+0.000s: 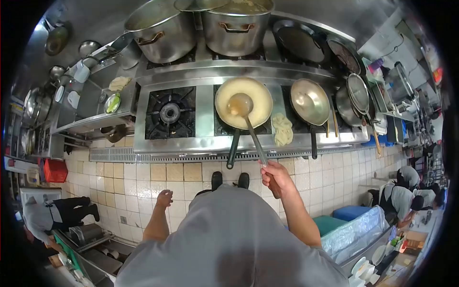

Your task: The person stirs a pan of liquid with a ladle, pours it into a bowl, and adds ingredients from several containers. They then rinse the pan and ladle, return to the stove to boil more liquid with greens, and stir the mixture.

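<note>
My right fingers (266,175) are wrapped around the ladle (253,131) near the far end of its handle, a short end of it showing below my palm, while my left fingers (166,193) hang well apart from the stove (204,112), loosely curled; I see nothing in them, but how far they are closed I cannot tell. The ladle's bowl sits over the middle of the frying pan (222,112), within its rim, above a pale yellow layer; whether it touches that layer, or carries liquid, I cannot make out. I judge the ladle stiff and fairly light, yet the long handle should make a full bowl feel heavier and apt to roll, so a firm wrap suits it better than a pinch. Wet or greasy metal could slip, and the stretch near the bowl may well be hot. The pan should be the weightier piece, best taken by its dark handle (233,149), which juts towards me past the stove's front edge. Just beside the pan lies the crumpled cloth (282,130), soft, limp and easily gathered from above, a fair guard against hot metal if dry.
</note>
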Demonstrator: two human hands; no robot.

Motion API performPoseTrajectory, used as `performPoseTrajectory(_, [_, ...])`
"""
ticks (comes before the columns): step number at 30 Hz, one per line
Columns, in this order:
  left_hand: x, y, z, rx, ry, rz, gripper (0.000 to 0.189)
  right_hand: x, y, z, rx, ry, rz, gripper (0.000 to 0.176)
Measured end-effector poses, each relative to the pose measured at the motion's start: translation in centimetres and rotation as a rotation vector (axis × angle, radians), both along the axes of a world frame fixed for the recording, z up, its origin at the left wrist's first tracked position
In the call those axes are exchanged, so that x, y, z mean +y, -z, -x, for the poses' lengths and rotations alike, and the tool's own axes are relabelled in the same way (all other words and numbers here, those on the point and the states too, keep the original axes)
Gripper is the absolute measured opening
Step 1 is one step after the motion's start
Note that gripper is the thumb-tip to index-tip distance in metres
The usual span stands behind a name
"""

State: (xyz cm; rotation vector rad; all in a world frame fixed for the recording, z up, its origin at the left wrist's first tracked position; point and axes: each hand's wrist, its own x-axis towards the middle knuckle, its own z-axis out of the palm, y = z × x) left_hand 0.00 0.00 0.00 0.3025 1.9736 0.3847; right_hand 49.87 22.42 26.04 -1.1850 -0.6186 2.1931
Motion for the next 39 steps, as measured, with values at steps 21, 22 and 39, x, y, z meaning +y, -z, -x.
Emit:
performPoseTrajectory(21, [16.5, -6.3, -6.5, 0.081, 0.354, -0.787, 0.030, -3.7, -0.3, -1.2, -0.115, -0.035, -0.076, 0.028])
performPoseTrajectory(22, [17.3, -7.0, -7.1, 0.080, 0.358, -0.787, 0.030, -3.9, 0.0, -1.3, -0.159, -0.073, -0.107, 0.027])
performPoseTrajectory(39, [26.1, -16.5, -17.0, 0.280, 0.637, -0.910, 0.035, -5.6, -1.7, -1.7, -0.397, -0.169, -0.247, 0.034])
